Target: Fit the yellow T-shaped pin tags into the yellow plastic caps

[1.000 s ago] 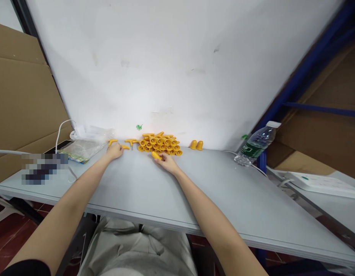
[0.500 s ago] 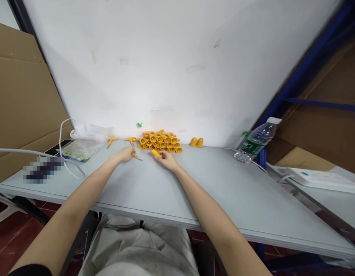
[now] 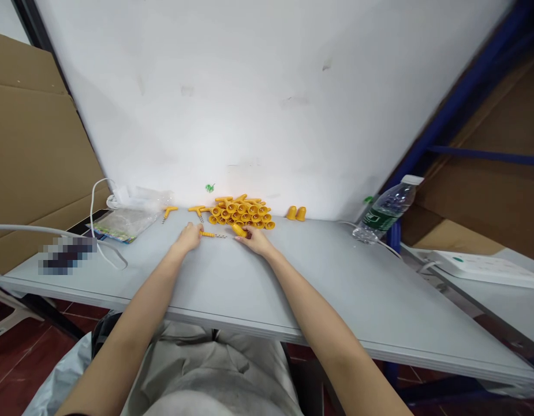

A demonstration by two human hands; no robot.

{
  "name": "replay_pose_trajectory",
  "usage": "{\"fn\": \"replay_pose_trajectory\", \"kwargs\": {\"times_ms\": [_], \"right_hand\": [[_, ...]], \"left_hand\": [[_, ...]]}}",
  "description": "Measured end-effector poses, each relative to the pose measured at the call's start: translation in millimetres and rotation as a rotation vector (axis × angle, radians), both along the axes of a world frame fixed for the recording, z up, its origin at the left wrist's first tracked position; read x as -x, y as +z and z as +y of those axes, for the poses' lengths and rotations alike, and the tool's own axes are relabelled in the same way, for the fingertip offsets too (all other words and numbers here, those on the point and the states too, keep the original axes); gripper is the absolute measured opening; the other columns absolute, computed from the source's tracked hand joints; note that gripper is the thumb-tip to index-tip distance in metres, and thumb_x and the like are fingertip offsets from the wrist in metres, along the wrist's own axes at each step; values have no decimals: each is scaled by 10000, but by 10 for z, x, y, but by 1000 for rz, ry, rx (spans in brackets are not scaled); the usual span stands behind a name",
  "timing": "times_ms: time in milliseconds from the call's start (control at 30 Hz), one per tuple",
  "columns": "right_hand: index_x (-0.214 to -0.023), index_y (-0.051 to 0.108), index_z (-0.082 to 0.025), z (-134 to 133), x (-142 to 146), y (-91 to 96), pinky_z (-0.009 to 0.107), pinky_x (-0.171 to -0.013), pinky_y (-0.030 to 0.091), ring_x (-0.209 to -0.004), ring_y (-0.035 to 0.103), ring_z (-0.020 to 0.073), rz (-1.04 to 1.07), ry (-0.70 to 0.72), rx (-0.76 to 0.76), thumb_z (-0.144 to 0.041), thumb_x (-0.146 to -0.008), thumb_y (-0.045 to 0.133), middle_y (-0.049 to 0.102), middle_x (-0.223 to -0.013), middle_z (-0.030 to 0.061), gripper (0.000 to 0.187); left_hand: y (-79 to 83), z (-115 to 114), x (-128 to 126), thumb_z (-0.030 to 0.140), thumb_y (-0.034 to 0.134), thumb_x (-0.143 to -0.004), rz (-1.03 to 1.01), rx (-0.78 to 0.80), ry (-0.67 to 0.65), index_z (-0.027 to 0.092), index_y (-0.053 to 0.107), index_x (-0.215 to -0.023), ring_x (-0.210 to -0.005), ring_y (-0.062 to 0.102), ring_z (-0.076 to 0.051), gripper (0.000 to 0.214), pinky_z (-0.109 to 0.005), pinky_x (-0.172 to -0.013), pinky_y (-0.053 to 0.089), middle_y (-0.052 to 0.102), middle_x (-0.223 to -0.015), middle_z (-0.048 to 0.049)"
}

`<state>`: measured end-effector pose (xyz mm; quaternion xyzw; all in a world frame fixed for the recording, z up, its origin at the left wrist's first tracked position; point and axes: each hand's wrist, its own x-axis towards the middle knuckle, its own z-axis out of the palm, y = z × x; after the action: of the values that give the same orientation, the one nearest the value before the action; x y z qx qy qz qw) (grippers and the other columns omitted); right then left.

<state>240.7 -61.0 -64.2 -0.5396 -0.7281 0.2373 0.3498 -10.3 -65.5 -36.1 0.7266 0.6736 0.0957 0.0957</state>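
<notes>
My left hand [image 3: 189, 236] is closed around the handle end of a yellow corkscrew [image 3: 212, 234]; its metal spiral points right. My right hand [image 3: 252, 238] grips a yellow bell-shaped cap [image 3: 239, 230], a small distance from the spiral's tip. Just behind both hands rises a stacked pile of yellow corkscrews with bell-shaped bodies [image 3: 241, 214], most of their open ends facing me. Two loose T-handled corkscrews lie left of the pile, a nearer one [image 3: 198, 210] and one farther left [image 3: 168, 212]. Two yellow caps [image 3: 297, 214] stand upright to its right, by the wall.
On the grey table [image 3: 327, 277], a clear water bottle [image 3: 387, 211] leans at the right. Plastic bags [image 3: 123, 222], a white cable [image 3: 103, 245] and a blurred dark item [image 3: 67, 255] lie at the left. A white power strip [image 3: 487, 268] rests beyond the right edge.
My left hand has turned the corkscrew, so its spiral now lies nearly level instead of slanting down toward me. My right hand has shifted slightly right with the cap.
</notes>
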Motion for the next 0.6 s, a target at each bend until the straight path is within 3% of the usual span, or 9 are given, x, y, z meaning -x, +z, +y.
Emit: {"fn": "replay_pose_trajectory", "kwargs": {"times_ms": [167,333,600], "right_hand": [[-1069,673,-153,32,-54,-15,310,-720,475,-770,595,190,-39,-2,-56,-337,-743,732,684,-918,63,379],[-1092,679,-175,30,-32,8,376,-856,490,-938,626,237,-85,40,-223,-287,-795,682,678,-1073,106,318],[-1145,662,-179,5,-31,68,388,-921,477,-992,622,247,-138,47,-349,-261,-848,605,662,-1094,115,314]], "left_hand": [[-46,-37,-22,220,467,-920,-163,-134,29,239,578,-1193,-964,609,-205,295,-325,-929,470,528,-1108,-90],[-72,-15,-39,204,479,-905,-228,-224,-11,223,588,-1163,-906,596,-203,280,-339,-898,489,512,-1048,-83],[-81,-10,-50,187,462,-899,-231,-302,-49,209,584,-1186,-918,579,-215,312,-351,-880,497,500,-1031,-92]]}}
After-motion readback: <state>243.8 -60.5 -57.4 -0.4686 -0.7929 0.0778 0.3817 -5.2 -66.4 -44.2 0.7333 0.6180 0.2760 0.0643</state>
